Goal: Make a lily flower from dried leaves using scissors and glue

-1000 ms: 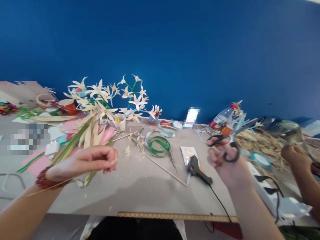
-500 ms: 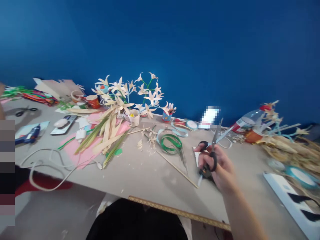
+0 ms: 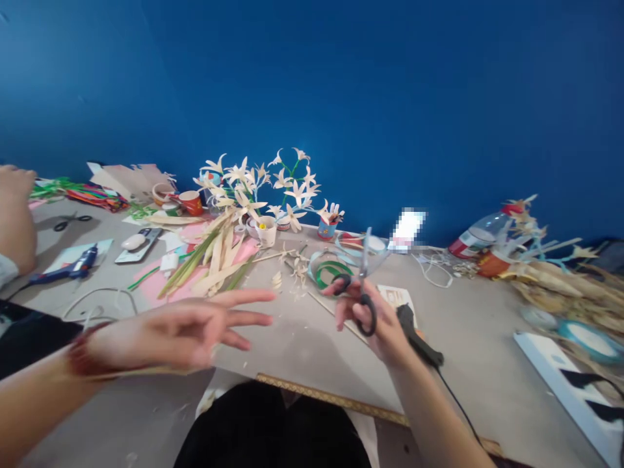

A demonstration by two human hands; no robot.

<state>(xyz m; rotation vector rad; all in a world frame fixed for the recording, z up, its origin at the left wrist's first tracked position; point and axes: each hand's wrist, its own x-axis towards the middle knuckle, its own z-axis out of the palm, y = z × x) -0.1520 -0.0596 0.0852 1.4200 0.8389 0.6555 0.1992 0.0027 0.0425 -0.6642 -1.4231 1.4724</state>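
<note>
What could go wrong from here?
1. The scissors in the right hand point blades up; they could nick the bare left hand if the two meet.
2. The glue gun lies beside the right forearm; a bump might shift it, or burn if it's hot, which I can't tell.
3. Its cord runs toward the table's front edge and might snag.

No words, brand names or numbers could be read. A red-and-white label wrapped the clear plastic bottle (image 3: 480, 235), but its lettering was too small and blurred to make out. The screen of the phone (image 3: 408, 227) was pixelated, hiding whatever it showed. The white packet (image 3: 394, 296) carried a faint tan print, too indistinct to decipher. Small pale markings showed on the blue-and-red cup (image 3: 327, 229) and on the red paper cup (image 3: 192, 204), neither legible as text.
</note>
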